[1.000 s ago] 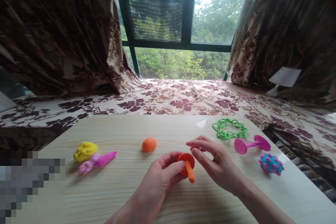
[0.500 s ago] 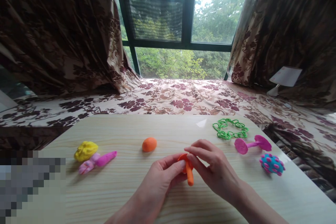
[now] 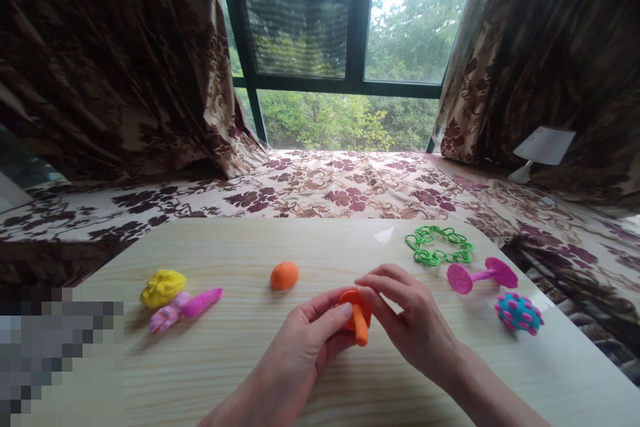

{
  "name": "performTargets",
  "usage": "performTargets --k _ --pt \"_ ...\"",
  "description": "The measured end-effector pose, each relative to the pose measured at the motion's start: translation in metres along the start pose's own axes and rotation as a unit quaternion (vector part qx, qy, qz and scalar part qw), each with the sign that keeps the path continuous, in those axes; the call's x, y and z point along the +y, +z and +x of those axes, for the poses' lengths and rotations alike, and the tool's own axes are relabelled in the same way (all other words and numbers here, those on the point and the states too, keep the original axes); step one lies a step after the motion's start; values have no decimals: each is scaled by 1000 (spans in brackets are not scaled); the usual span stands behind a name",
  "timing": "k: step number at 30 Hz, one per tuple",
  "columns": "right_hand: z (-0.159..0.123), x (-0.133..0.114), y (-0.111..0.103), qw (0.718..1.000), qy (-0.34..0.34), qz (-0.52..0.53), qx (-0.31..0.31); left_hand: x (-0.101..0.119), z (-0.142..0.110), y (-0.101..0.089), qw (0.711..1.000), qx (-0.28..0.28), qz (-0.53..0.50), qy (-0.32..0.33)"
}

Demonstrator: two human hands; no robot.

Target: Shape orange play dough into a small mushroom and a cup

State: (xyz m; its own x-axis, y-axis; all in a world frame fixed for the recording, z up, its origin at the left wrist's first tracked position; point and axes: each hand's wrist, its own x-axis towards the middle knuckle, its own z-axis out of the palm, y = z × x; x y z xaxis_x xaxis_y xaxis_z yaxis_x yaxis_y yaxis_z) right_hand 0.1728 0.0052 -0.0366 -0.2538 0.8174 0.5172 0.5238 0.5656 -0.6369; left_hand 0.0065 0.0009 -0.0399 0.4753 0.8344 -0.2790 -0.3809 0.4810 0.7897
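Observation:
Between my hands is an orange modelling clay piece [image 3: 361, 328], a flat disc with a thick stalk pointing down toward me. My left hand [image 3: 313, 333] grips it, thumb on the disc beside the stalk and fingers behind. The thumb and fingertips of my right hand [image 3: 407, 310] press at the disc's right and upper edge. Part of the disc is hidden by my fingers. Beyond my left hand, an orange clay ball [image 3: 285, 275] rests on the table, touched by neither hand.
On the pale wooden table [image 3: 225, 367], yellow [image 3: 163, 288] and pink clay [image 3: 203, 303] lie at left. To the right are a green clay chain ring [image 3: 465, 252], a pink clay dumbbell shape [image 3: 483, 275] and a blue clay lump with pink dots [image 3: 519, 313]. A lamp [image 3: 545, 145] stands behind.
The orange clay piece has tilted slightly, its stalk end shifting up a little. My right fingers have moved slightly along the disc's edge. The other clay pieces stay where they were.

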Motion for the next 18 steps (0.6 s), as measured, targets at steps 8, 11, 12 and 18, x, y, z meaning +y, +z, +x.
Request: performTargets --k 8,11,12,18 --pt "0 0 2 999 43 14 -13 3 3 1 999 23 1 24" --pt "-1 0 3 1000 18 -11 -19 2 2 1 999 23 19 23" --pt "-1 0 2 999 9 -22 -24 1 2 1 999 23 21 20" --pt "0 3 0 999 50 -8 10 1 4 -4 1000 26 -16 -5"
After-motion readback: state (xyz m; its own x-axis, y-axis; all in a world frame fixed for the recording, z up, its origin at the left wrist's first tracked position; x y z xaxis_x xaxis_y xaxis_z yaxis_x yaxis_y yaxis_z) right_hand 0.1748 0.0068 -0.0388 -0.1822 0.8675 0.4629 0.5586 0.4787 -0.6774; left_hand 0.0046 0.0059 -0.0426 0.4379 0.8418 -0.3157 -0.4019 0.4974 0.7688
